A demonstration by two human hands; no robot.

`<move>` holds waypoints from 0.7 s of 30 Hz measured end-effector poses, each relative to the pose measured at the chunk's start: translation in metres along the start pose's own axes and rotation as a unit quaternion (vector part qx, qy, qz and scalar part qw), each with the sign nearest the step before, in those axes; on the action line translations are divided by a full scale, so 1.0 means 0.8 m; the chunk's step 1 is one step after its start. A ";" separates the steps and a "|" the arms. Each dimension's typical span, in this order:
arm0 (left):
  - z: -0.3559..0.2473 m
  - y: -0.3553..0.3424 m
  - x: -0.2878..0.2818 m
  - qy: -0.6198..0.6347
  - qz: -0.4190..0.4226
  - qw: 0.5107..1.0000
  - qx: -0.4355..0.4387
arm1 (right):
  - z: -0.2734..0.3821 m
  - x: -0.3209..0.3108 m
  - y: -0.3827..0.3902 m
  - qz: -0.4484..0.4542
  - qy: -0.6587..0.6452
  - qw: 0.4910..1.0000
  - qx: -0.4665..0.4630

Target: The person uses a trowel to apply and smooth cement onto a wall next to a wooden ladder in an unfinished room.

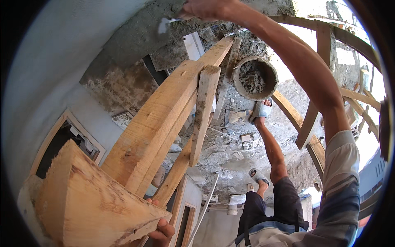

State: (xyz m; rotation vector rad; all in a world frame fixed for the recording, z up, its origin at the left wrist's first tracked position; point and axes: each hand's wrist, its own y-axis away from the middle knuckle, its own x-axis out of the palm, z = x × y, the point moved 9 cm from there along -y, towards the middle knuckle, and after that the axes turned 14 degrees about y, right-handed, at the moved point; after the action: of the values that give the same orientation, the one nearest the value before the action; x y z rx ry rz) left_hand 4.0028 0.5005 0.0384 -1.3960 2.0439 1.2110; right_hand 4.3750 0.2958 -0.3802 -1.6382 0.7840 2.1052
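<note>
My right arm reaches up across the view to the top, where my right hand (205, 9) is closed round the handle of a small trowel (163, 26). The trowel's pale, blurred blade is against or close to rough grey mortar (138, 35) on the wall. Low in the view, my left hand (162, 230) is wrapped round the edge of a thick, rough-sawn wooden beam (103, 201); the beam hides part of the hand. Beyond the timbers a round bucket (256, 98) holds grey mortar (252, 79).
Long timbers (160, 119) and a short upright post (203, 111) cross the middle. Rubble and offcuts lie on the floor (222, 160) below, near my sandalled feet (260, 111). A curved wooden frame (325, 45) stands at right. A framed opening (61, 140) is at left.
</note>
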 end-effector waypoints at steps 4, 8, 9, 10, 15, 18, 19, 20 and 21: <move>0.002 0.003 -0.015 0.075 -0.069 0.994 -0.041 | 0.106 -0.001 -0.103 0.000 -0.010 1.000 0.028; 0.003 0.000 -0.010 0.074 -0.062 0.994 -0.042 | 0.128 0.025 -0.081 0.070 -0.028 0.996 0.046; 0.000 0.007 -0.019 0.056 -0.058 0.995 -0.057 | 0.134 0.001 -0.068 0.077 -0.031 0.997 0.013; 0.000 0.008 -0.022 0.051 -0.045 0.996 -0.061 | 0.104 0.006 -0.054 0.180 -0.042 0.982 0.032; -0.006 -0.006 -0.013 0.098 -0.072 0.992 -0.031 | 0.021 -0.007 0.012 -0.115 -0.038 0.992 -0.036; -0.004 -0.009 -0.013 0.096 -0.090 0.991 -0.021 | 0.020 0.042 -0.002 0.088 -0.063 0.992 0.069; -0.005 -0.016 -0.009 0.113 -0.097 0.989 -0.016 | 0.002 0.070 0.032 0.036 -0.094 0.992 0.073; -0.006 -0.018 -0.005 0.124 -0.100 0.987 -0.015 | -0.005 0.084 0.060 -0.014 -0.130 0.989 0.074; -0.005 -0.004 -0.016 0.100 -0.106 0.989 -0.040 | 0.042 0.068 0.052 0.126 -0.101 0.983 0.081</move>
State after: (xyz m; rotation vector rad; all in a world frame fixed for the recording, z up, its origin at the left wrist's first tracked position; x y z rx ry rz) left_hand 4.0116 0.5038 0.0487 -1.7865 1.9298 1.1133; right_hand 4.3105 0.2812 -0.4186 -1.2727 1.1098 2.2639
